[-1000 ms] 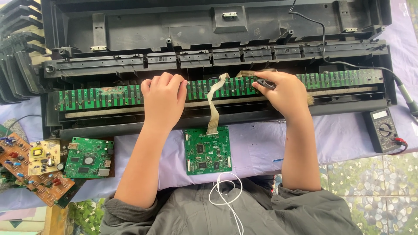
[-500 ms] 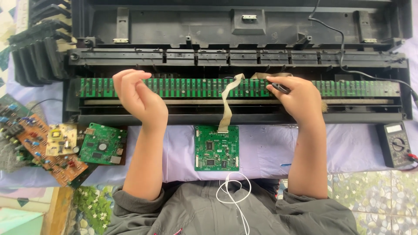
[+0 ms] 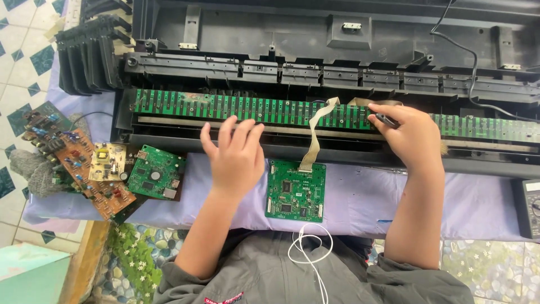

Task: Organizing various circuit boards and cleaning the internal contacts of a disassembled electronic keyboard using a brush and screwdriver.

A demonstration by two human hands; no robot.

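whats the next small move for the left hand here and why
Probably lower the left hand back onto the long green board to steady it. The hand hovers open just in front of it, holding nothing, while the right hand presses a dark-tipped tool against the same board beside the ribbon cable.

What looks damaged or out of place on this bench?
The long green circuit board shows brown, scorched-looking staining near its left end. To the left, loose circuit boards lie heaped and overlapping at the table's edge. The right hand grips a dark tool over the board.
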